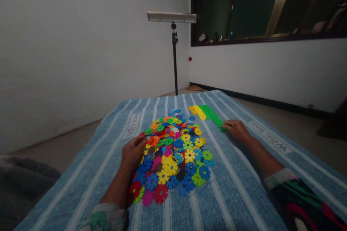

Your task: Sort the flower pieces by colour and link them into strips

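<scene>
A heap of notched plastic flower discs in many colours is spread over the striped cloth. At the heap's left edge is my left hand, its fingers bent together among red, orange and green discs; what they hold, if anything, is hidden. Farther right, my right hand pinches the near end of a long row of overlapping green discs. Beside that row lie a shorter green row, a yellow row and a short orange row.
Several loose blue discs lie beyond the heap. The blue striped cloth covers the table. Behind its far edge stands a lamp on a black pole. A grey soft shape is at the lower left.
</scene>
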Demonstrator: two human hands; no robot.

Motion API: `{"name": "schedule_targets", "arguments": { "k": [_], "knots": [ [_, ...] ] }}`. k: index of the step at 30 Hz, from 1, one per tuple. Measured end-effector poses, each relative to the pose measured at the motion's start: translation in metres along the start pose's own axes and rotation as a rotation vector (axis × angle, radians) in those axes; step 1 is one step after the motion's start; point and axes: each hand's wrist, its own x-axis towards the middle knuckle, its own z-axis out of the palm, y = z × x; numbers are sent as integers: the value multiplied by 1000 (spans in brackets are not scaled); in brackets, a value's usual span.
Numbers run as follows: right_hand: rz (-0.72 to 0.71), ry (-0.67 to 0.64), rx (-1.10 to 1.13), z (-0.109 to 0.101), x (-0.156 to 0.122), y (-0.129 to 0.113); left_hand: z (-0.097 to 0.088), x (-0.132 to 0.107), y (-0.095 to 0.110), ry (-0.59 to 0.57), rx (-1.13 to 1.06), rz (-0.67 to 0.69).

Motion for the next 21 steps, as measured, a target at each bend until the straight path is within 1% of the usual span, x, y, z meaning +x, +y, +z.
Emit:
{"name": "schedule_targets", "arguments": {
  "k": [2,4,7,11,16,21],
  "knots": [
    [-10,-25,-35,-5,0,15,0,0,-1,-8,-2,-1],
    [-28,-56,-54,-7,1,23,0,1,-2,-10,-1,0],
    [-62,-106,-70,-6,5,27,0,2,-6,-1,30,22],
    [-74,-117,-116,-3,11,27,1,4,-9,-5,32,15],
    [-5,-93,-195,2,11,30,2,2,-7,-15,-12,-1],
    [134,-68,-216,4,3,30,3,0,-5,-7,-54,-13]
  ]
}}
